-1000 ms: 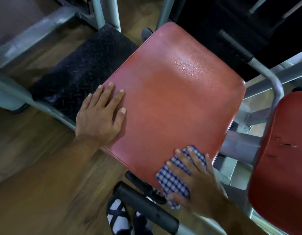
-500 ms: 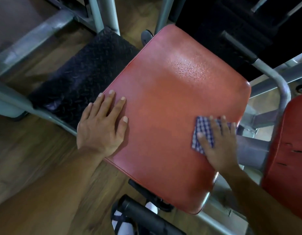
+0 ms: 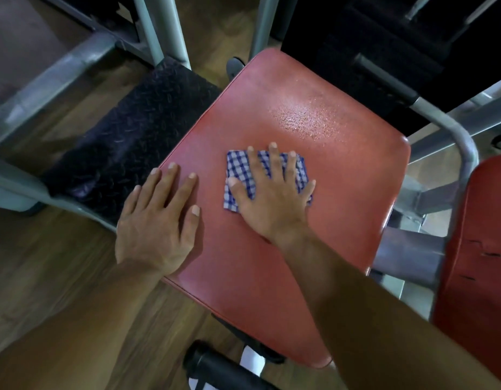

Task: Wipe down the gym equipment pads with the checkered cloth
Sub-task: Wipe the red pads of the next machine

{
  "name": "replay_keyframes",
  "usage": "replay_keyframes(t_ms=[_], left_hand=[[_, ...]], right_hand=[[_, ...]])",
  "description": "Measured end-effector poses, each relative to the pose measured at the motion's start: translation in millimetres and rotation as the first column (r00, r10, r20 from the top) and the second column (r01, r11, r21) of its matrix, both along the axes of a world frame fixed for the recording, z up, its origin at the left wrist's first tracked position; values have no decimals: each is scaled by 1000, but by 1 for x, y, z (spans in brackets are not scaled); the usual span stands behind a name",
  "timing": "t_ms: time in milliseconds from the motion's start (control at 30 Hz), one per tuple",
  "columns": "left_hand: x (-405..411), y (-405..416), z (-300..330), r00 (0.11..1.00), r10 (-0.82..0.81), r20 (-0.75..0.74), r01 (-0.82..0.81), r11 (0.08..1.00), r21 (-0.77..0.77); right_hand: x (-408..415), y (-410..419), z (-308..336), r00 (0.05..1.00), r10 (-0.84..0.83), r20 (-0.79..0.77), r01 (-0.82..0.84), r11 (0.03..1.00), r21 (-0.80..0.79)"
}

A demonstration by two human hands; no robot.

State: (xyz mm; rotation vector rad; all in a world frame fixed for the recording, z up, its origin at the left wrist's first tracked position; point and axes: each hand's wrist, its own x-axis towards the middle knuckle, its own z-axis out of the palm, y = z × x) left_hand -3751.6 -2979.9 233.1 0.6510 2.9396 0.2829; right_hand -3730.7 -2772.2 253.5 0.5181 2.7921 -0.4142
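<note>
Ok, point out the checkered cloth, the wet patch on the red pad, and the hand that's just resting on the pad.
checkered cloth (image 3: 238, 170): head view, its bare upper left corner.
wet patch (image 3: 305, 119): head view, middle of the shiny droplets on the red pad.
left hand (image 3: 156, 220): head view, back of the hand.

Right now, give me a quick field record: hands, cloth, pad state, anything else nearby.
left hand: flat on the pad's left edge, empty
right hand: fingers spread, pressing the cloth flat
cloth: blue-and-white checks, folded, mid-pad
pad: red, wet droplets on the far part, beyond the cloth
second pad: red, at right, cracks in its surface
footplate: black, textured, left of the pad
floor: wood
</note>
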Motion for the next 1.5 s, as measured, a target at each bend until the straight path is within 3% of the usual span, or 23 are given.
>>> replay_keyframes(t_ms=[167,267,300,367,433,500,633,767,867,1000,1100,1233,1333,1433,1500], left_hand=[[1,-1,1,999,-12,-31,13,999,32],[0,-1,1,999,-21,-46,23,999,48],[0,-1,1,999,-26,-45,28,999,44],[-1,-1,1,999,-21,-42,22,999,29],[-1,0,0,999,-19,-39,20,1000,13],[-2,0,0,999,-22,-29,23,1000,10],[0,-2,-1,999,-21,-29,21,1000,3],[-2,-1,-1,999,-20,-33,19,1000,-11],[-1,-1,0,999,-23,-32,23,1000,-5],[-2,0,1,999,-13,-36,13,1000,-1],[-2,0,3,999,-22,-33,21,1000,-16],[-1,-1,3,1000,-16,4,16,999,-39],[0,0,4,1000,-12,7,12,999,-35],[-1,-2,4,1000,-22,-1,22,999,-33],[-1,-1,3,1000,-20,-24,19,999,-25]], right_hand=[[93,-49,6,933,352,-79,-351,936,24],[124,-8,3,922,386,-28,-382,920,89],[123,14,-1,945,327,-4,-324,937,134],[106,59,-4,998,50,30,-55,981,187],[90,83,-5,971,-231,56,216,957,195],[87,72,-4,954,-296,53,279,936,215],[85,35,-2,984,-152,92,132,972,196],[-2,46,-2,999,-49,-7,49,990,135],[-55,15,-1,991,129,-46,-125,988,94],[-59,-28,0,922,378,-80,-371,924,88],[-56,-1,-2,906,415,-77,-407,907,106],[-7,29,-6,965,259,-37,-249,954,169],[29,32,-2,927,375,8,-373,920,124],[-24,53,-3,862,507,13,-503,852,141],[-78,73,-5,895,445,-8,-437,882,179]])
